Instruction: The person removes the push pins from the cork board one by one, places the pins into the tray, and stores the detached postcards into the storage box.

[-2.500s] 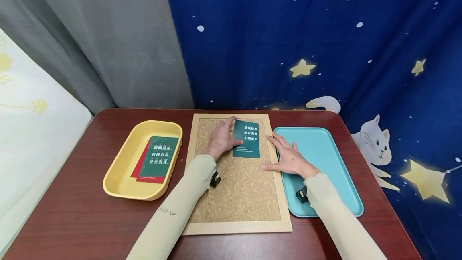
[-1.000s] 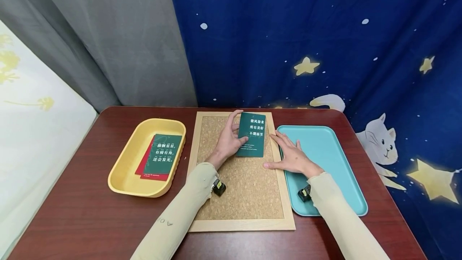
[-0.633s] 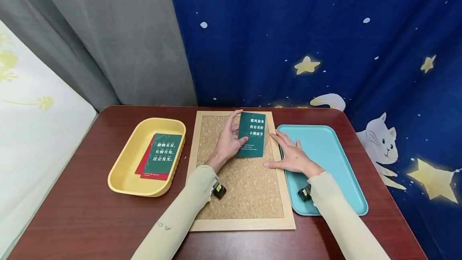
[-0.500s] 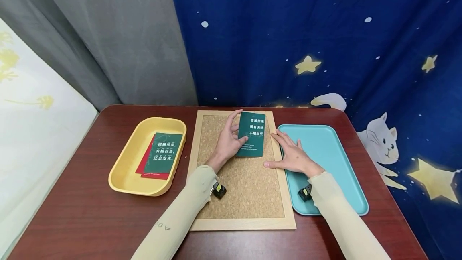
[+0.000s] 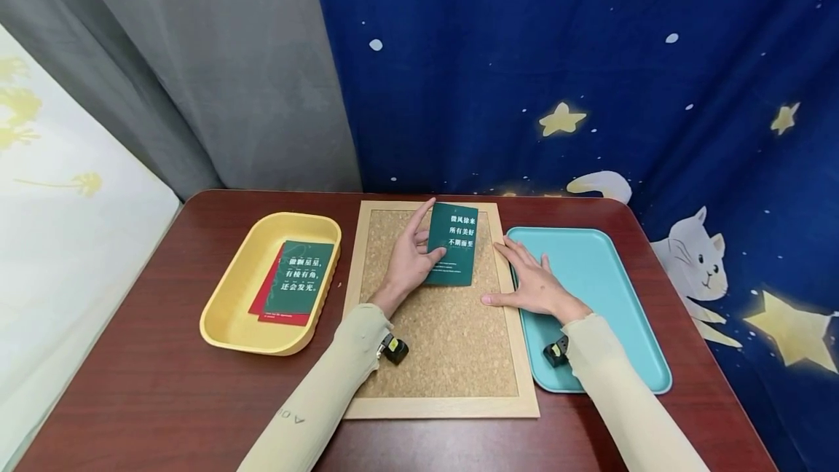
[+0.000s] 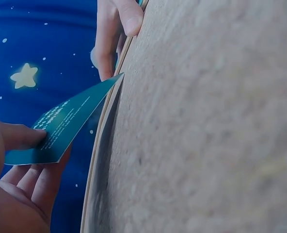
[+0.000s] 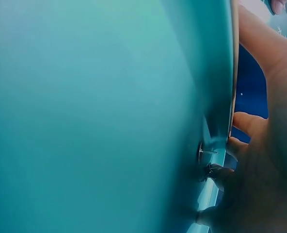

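Observation:
A green card (image 5: 456, 235) with white Chinese lettering is pinched in my left hand (image 5: 409, 259), thumb on its face and fingers beneath. In the left wrist view the card (image 6: 66, 119) tilts, its left side raised off the cork board (image 5: 446, 355) and its far corner close to the surface. The light wooden frame round the cork carries my right hand (image 5: 531, 284), fingers spread along its right side and thumb over the cork. In the right wrist view a thumbtack (image 7: 201, 153) lies in the blue tray near the right fingers (image 7: 250, 124).
Left of the board stands a yellow bin (image 5: 226, 312) holding a green card (image 5: 301, 275) and a red card (image 5: 258, 297) partly under it. The blue tray (image 5: 603, 275) lies against the board's right side. Curtains hang behind the dark red table (image 5: 151, 326).
Since the earliest frame the left hand has raised the card's left side and shifted it right. Over the last half second the card moved slightly left. The right hand stays on the frame.

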Demonstrator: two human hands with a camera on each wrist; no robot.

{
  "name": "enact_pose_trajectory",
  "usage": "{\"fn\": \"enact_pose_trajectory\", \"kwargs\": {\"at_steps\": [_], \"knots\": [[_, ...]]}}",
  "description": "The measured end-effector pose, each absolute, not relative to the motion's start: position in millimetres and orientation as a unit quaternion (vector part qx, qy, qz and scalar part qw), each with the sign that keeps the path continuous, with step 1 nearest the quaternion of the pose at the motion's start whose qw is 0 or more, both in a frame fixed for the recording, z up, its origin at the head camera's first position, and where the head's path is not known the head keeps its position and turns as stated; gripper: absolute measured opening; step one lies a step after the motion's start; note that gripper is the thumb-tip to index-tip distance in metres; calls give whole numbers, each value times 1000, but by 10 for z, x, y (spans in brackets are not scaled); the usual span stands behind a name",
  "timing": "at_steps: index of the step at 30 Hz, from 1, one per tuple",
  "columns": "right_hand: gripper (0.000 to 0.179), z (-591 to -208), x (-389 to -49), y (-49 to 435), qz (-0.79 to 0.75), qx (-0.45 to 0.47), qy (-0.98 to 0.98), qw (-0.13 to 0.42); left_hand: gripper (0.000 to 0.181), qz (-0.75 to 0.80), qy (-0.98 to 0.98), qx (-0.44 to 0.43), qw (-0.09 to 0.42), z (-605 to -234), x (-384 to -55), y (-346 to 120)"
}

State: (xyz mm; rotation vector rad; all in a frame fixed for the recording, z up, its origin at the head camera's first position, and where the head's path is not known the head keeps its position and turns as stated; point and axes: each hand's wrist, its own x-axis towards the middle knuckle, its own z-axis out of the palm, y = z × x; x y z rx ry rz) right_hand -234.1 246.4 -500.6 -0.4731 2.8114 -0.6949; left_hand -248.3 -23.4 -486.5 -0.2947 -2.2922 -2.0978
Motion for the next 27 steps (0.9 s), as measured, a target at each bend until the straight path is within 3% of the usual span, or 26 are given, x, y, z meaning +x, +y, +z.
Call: {"fn": "enact_pose_trajectory", "kwargs": {"at_steps": [27], "knots": [[117,-5011,-2346,2478,-245,-159,950,107,83,-672,-739,-44,38,-4854,-2389,-353]]}}
